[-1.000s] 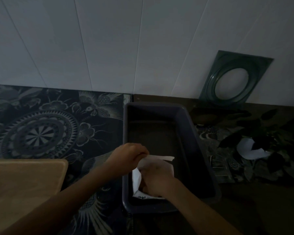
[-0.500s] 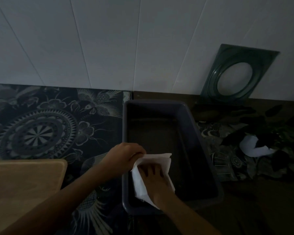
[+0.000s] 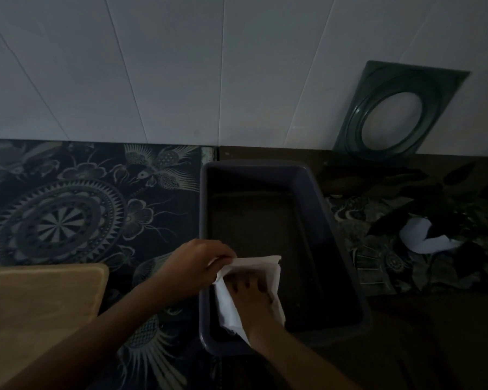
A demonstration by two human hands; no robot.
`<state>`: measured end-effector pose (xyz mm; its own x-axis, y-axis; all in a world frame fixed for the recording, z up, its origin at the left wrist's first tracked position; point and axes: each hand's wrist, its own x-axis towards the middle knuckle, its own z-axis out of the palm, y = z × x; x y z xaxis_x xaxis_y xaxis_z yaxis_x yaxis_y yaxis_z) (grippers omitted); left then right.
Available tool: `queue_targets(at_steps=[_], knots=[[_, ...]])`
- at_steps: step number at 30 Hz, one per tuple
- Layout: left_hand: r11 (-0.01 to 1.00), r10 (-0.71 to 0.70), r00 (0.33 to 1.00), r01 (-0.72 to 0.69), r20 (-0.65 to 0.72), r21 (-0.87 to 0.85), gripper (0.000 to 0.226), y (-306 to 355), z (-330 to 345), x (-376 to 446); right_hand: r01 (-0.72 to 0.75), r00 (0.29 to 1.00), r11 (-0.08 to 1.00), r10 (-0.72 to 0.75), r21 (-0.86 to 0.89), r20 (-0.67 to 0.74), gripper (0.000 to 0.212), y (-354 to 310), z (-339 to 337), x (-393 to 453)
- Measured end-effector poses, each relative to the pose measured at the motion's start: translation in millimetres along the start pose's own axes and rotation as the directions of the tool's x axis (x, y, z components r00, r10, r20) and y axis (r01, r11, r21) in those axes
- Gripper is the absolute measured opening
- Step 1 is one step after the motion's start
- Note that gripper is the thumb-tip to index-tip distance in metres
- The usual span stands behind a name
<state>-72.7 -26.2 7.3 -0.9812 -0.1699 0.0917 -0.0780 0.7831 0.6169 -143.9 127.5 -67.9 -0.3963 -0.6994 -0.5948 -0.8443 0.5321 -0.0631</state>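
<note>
A dark rectangular plastic tub (image 3: 319, 192) stands on the patterned surface in the middle. A white sheet of paper (image 3: 228, 308) lies folded up against the tub's near left corner. My left hand (image 3: 193, 266) pinches the sheet's upper left edge at the tub's rim. My right hand (image 3: 251, 294) lies inside the tub with its fingers spread flat on the paper, pressing it down. The part of the sheet under my right hand is hidden.
A wooden board (image 3: 40, 311) lies at the lower left. A green square frame with a round hole (image 3: 358, 122) leans on the white panelled wall at the right. Dark leaves and a white scrap (image 3: 423, 237) lie to the tub's right.
My right hand went from curled over the bunched paper to flat with fingers spread on it. The sheet has opened out along the tub's corner. My left hand has stayed at the rim.
</note>
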Motion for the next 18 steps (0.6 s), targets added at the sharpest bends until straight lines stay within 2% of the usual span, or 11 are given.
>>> queue_targets(at_steps=[9, 13, 18], knots=[[1.000, -0.016, 1.000, 0.016, -0.015, 0.004, 0.018, 0, 0, -1, -0.012, 1.000, 1.000, 0.012, -0.005, -0.001, 0.101, -3, -1, 8], [1.000, -0.019, 1.000, 0.019, -0.014, 0.004, 0.018, 1, 1, 0, -0.043, 0.999, 0.999, 0.043, -0.013, -0.010, 0.089, 0, -1, 6], [0.999, -0.026, 0.999, 0.026, -0.020, 0.022, 0.019, 2, 2, 3, -0.059, 0.998, 0.997, 0.060, 0.043, -0.013, 0.097, 4, -6, -2]])
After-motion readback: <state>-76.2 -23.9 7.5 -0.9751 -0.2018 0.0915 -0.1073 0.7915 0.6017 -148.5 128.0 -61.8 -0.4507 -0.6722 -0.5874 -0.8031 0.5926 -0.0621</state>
